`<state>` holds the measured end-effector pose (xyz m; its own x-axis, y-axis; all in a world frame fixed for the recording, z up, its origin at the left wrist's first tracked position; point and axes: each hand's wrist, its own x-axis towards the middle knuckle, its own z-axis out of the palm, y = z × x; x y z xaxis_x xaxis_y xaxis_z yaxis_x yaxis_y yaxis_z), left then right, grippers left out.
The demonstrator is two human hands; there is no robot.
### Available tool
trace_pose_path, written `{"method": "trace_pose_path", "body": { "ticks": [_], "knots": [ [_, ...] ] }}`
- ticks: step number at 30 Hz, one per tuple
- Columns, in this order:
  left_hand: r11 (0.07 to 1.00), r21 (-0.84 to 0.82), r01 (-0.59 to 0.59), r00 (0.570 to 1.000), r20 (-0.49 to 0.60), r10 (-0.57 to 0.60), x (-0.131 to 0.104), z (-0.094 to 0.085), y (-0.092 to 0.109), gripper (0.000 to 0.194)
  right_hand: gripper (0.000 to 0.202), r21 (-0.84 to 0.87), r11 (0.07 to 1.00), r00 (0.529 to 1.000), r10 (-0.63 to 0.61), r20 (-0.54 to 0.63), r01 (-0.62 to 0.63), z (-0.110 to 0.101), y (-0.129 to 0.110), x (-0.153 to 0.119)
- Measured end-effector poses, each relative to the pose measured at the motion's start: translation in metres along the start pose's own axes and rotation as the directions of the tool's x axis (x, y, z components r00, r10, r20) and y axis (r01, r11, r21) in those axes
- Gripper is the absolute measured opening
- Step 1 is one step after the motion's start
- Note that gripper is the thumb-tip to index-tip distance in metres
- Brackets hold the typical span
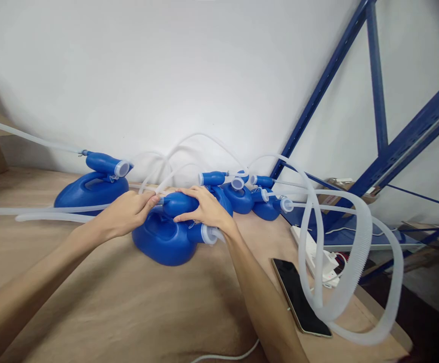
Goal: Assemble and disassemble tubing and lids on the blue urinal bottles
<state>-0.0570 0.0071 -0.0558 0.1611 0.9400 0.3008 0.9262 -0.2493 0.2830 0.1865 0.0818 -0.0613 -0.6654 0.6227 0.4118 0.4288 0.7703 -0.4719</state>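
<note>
My left hand (135,210) is closed in a pinch on the end of a translucent hose, at the narrow left tip of a blue bulb-shaped urinal head (181,204). Wrapped over that head from the right is my right hand (206,207), thumb in front and fingers behind. Directly below sits a blue urinal bottle (168,247) with a loop handle, its capped neck pointing right with a hose attached. Whether the hose is pushed onto the tip cannot be made out behind my left fingers. Behind my right hand stands another blue bottle (225,199), partly hidden.
A similar bottle (90,191) with its head stands at left. Several more are at the back right, their looped hoses (363,252) hanging over a phone (298,297) and a power strip (313,252). A blue metal rack (393,156) rises beside the wooden table (136,312).
</note>
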Motion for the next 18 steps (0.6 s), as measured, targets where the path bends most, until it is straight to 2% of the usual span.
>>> {"method": "trace_pose_path", "body": {
  "ticks": [4, 6, 8, 10, 12, 14, 16, 18],
  "knots": [
    [0.978, -0.174, 0.114, 0.992, -0.036, -0.122, 0.003, -0.002, 0.013, 0.055, 0.079, 0.006, 1.000, 1.000, 0.016, -0.006, -0.016, 0.000, -0.001, 0.000],
    [0.922, -0.355, 0.156, 0.988, 0.045, -0.150, 0.005, -0.003, 0.014, 0.056, 0.078, -0.035, 0.999, 1.000, 0.011, 0.001, -0.010, -0.001, -0.004, 0.000],
    [0.810, -0.525, 0.261, 0.964, 0.188, -0.189, 0.007, -0.003, 0.011, 0.058, 0.080, -0.095, 0.995, 1.000, 0.015, 0.010, -0.014, -0.001, -0.008, 0.001],
    [0.717, -0.599, 0.357, 0.930, 0.301, -0.211, 0.009, -0.003, 0.008, 0.060, 0.083, -0.142, 0.990, 1.000, 0.025, 0.011, -0.024, -0.002, -0.011, 0.001],
    [0.728, -0.581, 0.365, 0.925, 0.313, -0.214, 0.008, -0.004, 0.007, 0.062, 0.083, -0.163, 0.986, 0.999, 0.036, 0.012, -0.033, -0.002, -0.013, 0.000],
    [0.835, -0.478, 0.272, 0.956, 0.233, -0.178, 0.004, -0.007, 0.008, 0.064, 0.081, -0.171, 0.985, 0.999, 0.042, 0.016, -0.039, -0.001, -0.015, -0.001],
    [0.956, -0.273, 0.107, 0.994, 0.049, -0.097, -0.003, -0.015, 0.012, 0.066, 0.079, -0.182, 0.982, 0.999, 0.046, 0.010, -0.044, 0.000, -0.017, -0.002],
    [1.000, 0.011, -0.015, 0.989, -0.150, 0.016, -0.013, -0.025, 0.014, 0.068, 0.077, -0.197, 0.978, 0.998, 0.064, -0.003, -0.063, 0.001, -0.020, -0.003]
  ]
}}
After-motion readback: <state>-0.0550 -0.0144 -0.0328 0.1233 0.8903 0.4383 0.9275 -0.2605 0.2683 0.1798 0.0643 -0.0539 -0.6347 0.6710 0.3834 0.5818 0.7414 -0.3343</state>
